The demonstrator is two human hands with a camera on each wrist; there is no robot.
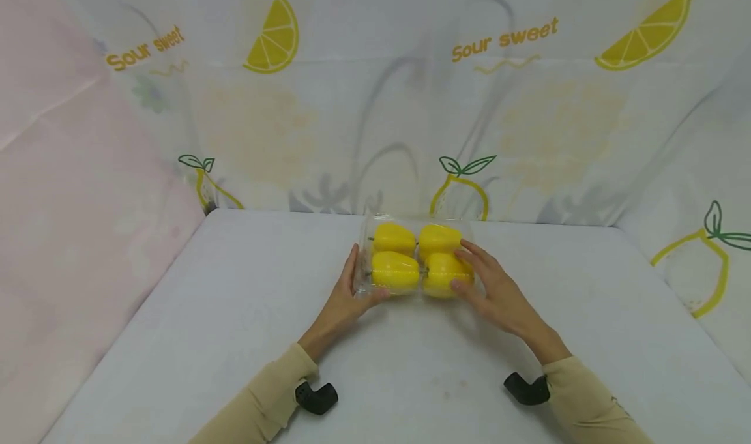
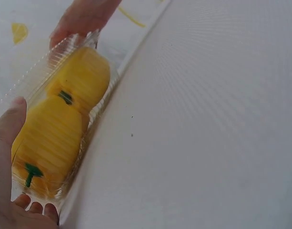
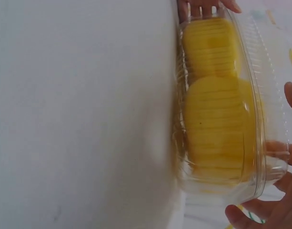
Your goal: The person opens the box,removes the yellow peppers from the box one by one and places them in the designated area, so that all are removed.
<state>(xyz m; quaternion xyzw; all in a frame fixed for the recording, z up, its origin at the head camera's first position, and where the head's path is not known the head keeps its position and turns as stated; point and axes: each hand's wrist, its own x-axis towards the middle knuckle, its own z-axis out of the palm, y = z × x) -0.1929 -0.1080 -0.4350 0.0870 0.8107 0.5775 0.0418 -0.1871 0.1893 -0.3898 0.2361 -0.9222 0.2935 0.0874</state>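
We see the left hand (image 1: 345, 297) gripping the near-left corner of a clear plastic box (image 1: 365, 261), thumb along its front edge, fingers down its end. The right hand (image 1: 497, 295) has its fingers spread apart about the opposite end; we cannot tell how firmly they touch. Between both sets of fingers, inside the plastic, we count four yellow pepper-like pieces (image 1: 394, 238).

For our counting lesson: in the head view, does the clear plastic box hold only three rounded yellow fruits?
No: four rounded yellow fruits show inside the clear plastic box.
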